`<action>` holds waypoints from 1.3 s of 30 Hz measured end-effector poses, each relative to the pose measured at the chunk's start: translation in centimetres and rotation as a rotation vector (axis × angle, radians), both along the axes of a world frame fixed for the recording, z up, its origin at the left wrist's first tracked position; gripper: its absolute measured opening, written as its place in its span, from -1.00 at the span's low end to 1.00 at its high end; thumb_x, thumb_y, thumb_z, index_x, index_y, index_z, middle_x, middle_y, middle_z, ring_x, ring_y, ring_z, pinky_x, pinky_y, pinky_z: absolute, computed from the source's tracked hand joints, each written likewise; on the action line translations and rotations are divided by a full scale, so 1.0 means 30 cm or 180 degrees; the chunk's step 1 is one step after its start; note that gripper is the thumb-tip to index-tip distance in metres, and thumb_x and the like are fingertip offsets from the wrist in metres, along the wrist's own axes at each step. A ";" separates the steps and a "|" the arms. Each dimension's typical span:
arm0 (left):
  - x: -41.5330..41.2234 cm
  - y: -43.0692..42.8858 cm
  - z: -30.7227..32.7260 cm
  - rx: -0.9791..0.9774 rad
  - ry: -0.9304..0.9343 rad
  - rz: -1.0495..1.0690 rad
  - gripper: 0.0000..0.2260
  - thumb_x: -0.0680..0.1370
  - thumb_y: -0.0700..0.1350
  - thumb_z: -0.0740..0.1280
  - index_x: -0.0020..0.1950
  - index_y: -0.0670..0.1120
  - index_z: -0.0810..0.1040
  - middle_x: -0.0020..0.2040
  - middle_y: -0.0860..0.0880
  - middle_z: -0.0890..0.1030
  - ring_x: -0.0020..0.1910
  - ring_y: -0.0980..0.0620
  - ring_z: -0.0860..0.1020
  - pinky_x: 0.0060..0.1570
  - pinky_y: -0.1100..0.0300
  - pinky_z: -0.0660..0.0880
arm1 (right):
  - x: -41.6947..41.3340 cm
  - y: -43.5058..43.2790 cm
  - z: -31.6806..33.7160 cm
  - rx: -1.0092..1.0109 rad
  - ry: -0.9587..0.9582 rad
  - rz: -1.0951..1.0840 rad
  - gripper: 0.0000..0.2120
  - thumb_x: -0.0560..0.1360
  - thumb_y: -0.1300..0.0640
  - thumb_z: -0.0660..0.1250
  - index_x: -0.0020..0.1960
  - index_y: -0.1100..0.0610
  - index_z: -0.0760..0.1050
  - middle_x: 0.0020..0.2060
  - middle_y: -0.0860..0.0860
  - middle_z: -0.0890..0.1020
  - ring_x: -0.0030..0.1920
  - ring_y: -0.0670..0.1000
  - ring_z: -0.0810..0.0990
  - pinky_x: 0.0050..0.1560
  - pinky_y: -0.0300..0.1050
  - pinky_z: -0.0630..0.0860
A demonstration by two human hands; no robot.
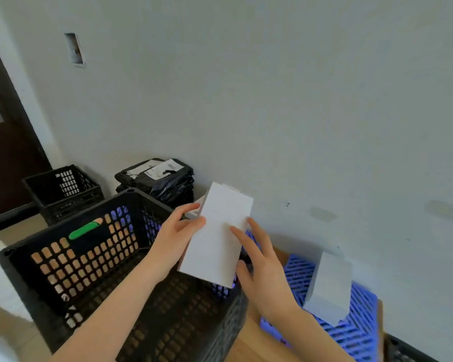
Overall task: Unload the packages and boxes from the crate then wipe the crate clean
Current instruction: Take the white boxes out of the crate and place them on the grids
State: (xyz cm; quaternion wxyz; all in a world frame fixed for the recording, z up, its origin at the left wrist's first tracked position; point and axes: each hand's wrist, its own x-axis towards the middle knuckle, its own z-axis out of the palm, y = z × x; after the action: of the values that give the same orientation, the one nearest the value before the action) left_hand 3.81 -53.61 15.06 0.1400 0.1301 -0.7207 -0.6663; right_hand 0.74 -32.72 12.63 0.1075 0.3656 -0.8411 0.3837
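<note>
**Both hands on a white box above the black crate**

The left hand (179, 231), at centre frame, grips the left edge of a white box (220, 231), with the thumb on the front face and the fingers curled behind it. The right hand (262, 265) lies against the same box with its fingers straight. The index finger is on the front face, the others run along the right edge, and the thumb is low by the bottom corner.

The box is a plain, smooth, flat-faced slab held in the air over the far right corner of the black crate (94, 244). Its long axis runs from lower left to upper right, and the upper end tips towards the grey wall (298, 100).

The crate fills the lower left. It is hard plastic with walls and floor pierced in a grid of small rounded slots. A green patch (85, 229) shows through its handle opening. Both forearms cross the crate and hide part of its floor.

At lower right a second white box (327, 286) rests on a blue slatted plastic pallet (351, 333). The frame edge cuts the pallet off.

Behind the crate, glossy black mailer bags (160, 178) are stacked against the wall. Their labels are too blurred to read. A smaller black crate (63, 189) stands at left beside a dark door (3, 165).
</note>
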 end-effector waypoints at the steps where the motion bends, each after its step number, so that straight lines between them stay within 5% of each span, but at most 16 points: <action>1: -0.016 0.058 0.006 0.0031 0.0073 -0.0022 -0.73 0.55 0.02 0.37 0.24 0.24 0.48 -0.05 0.10 0.69 -0.10 0.12 0.67 -0.30 0.31 0.55 | 0.002 0.046 0.002 -0.0192 -0.0210 -0.0018 -0.41 0.57 0.19 0.22 0.41 -0.35 0.17 0.50 -0.30 -0.03 0.17 -0.39 0.37 0.05 -0.46 0.40; 6: -0.092 0.340 0.000 0.0081 0.0261 -0.0126 -0.75 0.59 -0.01 0.32 0.24 0.23 0.46 -0.07 0.21 0.67 -0.12 0.16 0.66 -0.27 0.28 0.54 | 0.009 0.257 0.004 -0.0847 -0.0871 0.0028 -0.47 0.54 0.00 0.26 0.41 -0.35 0.20 0.49 -0.31 0.03 0.45 -0.23 0.14 0.37 -0.02 0.37; 10: -0.149 0.527 -0.022 0.0087 0.0172 -0.0166 -0.84 0.60 0.06 0.29 0.10 0.34 0.49 -0.04 0.15 0.64 -0.12 0.21 0.62 -0.22 0.25 0.49 | -0.001 0.417 -0.011 -0.0736 -0.0705 -0.0180 -0.22 0.32 -0.29 0.40 0.44 -0.33 0.12 0.49 -0.33 -0.04 0.44 -0.37 -0.02 0.37 -0.32 0.25; 14: -0.219 0.666 -0.054 -0.0070 0.0098 -0.0360 -0.82 0.59 0.04 0.31 0.16 0.29 0.51 0.08 0.10 0.56 -0.04 0.18 0.57 -0.15 0.22 0.46 | -0.032 0.549 -0.059 -0.0834 -0.0804 -0.0500 -0.17 0.32 -0.14 0.53 0.46 -0.25 0.16 0.48 -0.37 -0.05 0.42 -0.39 0.02 0.20 -0.61 0.18; 19: -0.296 0.773 -0.125 -0.0140 -0.0026 -0.1027 -0.63 0.53 -0.05 0.42 0.26 0.29 0.46 0.06 0.20 0.60 0.00 0.23 0.60 -0.12 0.29 0.54 | -0.093 0.667 -0.142 -0.1043 -0.1226 -0.0888 -0.16 0.27 -0.12 0.55 0.41 -0.32 0.18 0.46 -0.40 -0.03 0.45 -0.27 0.11 0.29 -0.25 0.42; 22: -0.348 0.811 -0.207 -0.0237 -0.0194 -0.1515 -0.46 0.51 -0.14 0.46 0.39 0.23 0.36 0.19 0.22 0.57 0.10 0.30 0.57 -0.08 0.35 0.55 | -0.137 0.721 -0.201 -0.1067 -0.1360 -0.1219 -0.20 0.27 -0.01 0.59 0.34 -0.35 0.22 0.44 -0.31 0.06 0.39 -0.27 0.20 0.13 -0.47 0.41; 26: -0.429 0.847 -0.318 -0.0739 -0.0383 -0.2041 -0.30 0.43 -0.06 0.52 0.43 0.31 0.26 0.34 0.22 0.46 0.26 0.24 0.49 0.19 0.09 0.55 | -0.203 0.765 -0.296 -0.1023 -0.1688 -0.1438 -0.26 0.28 0.04 0.59 0.29 -0.29 0.26 0.32 -0.18 0.23 0.28 -0.24 0.31 0.08 -0.48 0.42; 29: -0.485 0.859 -0.395 -0.1089 -0.0645 -0.2351 -0.09 0.29 0.15 0.58 0.47 0.39 0.10 0.40 0.31 0.29 0.33 0.29 0.37 0.27 0.11 0.48 | -0.263 0.792 -0.367 -0.0817 -0.1976 -0.1514 -0.28 0.32 0.06 0.56 0.33 -0.22 0.26 0.35 -0.12 0.29 0.29 -0.15 0.34 0.10 -0.48 0.40; 31: -0.518 0.867 -0.448 -0.1398 -0.0819 -0.2531 -0.02 0.26 0.11 0.62 0.47 0.39 0.03 0.39 0.27 0.25 0.35 0.24 0.32 0.29 0.18 0.42 | -0.306 0.804 -0.413 -0.0786 -0.2176 -0.1577 -0.30 0.34 0.06 0.55 0.34 -0.19 0.27 0.37 -0.10 0.32 0.30 -0.13 0.35 0.09 -0.47 0.41; 35: -0.571 0.883 -0.536 -0.1915 -0.0888 -0.2551 -0.14 0.41 -0.04 0.56 0.48 0.28 0.05 0.42 0.09 0.24 0.35 0.10 0.31 0.29 0.19 0.40 | -0.368 0.794 -0.493 -0.0621 -0.2388 -0.1686 -0.26 0.34 0.02 0.55 0.42 -0.11 0.28 0.44 -0.10 0.29 0.34 -0.10 0.35 0.28 -0.20 0.43; 39: -0.610 0.897 -0.598 -0.2089 -0.0840 -0.2424 -0.16 0.44 -0.08 0.53 0.57 0.12 0.09 0.47 0.05 0.23 0.39 0.06 0.31 0.33 0.09 0.40 | -0.409 0.776 -0.550 -0.0612 -0.2359 -0.1735 -0.30 0.37 0.05 0.53 0.37 -0.18 0.25 0.41 -0.12 0.32 0.31 -0.14 0.36 0.28 -0.18 0.43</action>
State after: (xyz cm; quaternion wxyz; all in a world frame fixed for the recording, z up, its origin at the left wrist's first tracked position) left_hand -14.50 -26.71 -2.88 -0.1710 -0.1092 -0.8995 -0.3870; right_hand -11.53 -9.43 -3.86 -0.0699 -0.0419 -0.8489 0.5223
